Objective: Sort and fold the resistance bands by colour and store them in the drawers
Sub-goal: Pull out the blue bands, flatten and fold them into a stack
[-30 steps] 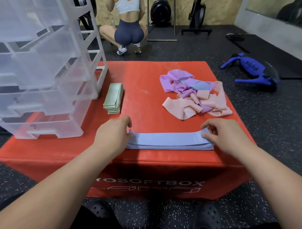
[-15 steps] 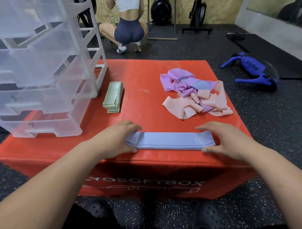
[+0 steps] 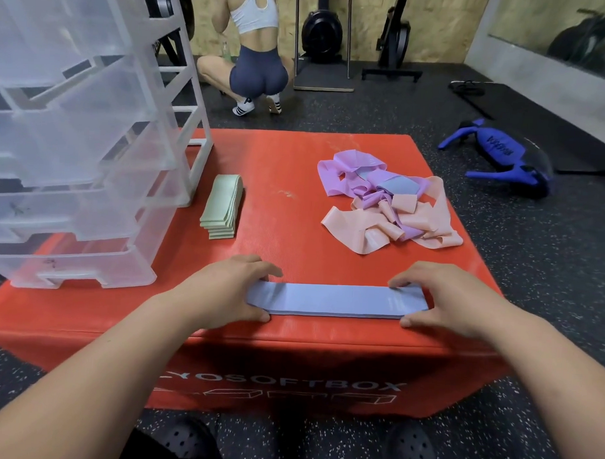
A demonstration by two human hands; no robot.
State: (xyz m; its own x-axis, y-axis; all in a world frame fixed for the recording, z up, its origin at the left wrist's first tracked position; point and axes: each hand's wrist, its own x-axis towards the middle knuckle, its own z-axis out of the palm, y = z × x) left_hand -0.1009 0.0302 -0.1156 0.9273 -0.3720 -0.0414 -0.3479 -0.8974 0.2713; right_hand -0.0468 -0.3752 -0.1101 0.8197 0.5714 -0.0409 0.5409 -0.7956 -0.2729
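Observation:
A flat stack of blue resistance bands [image 3: 333, 299] lies along the near edge of the red soft box [image 3: 289, 174]. My left hand [image 3: 220, 290] holds its left end between fingers and thumb. My right hand [image 3: 444, 297] holds the right end the same way. A folded stack of green bands [image 3: 223, 206] lies beside the clear plastic drawer unit [image 3: 81, 146] at the left. A loose heap of purple and peach bands [image 3: 387, 205], with one blue band in it, sits at the box's far right.
The drawer unit's lower drawers stand pulled out toward me. A person squats on the dark gym floor behind the box. A blue piece of equipment [image 3: 499, 157] lies on the floor to the right, with gym machines along the back wall.
Both hands shifted from pressing on the band ends to gripping them with thumbs at the near edge. The blue stack now lies squared and narrower.

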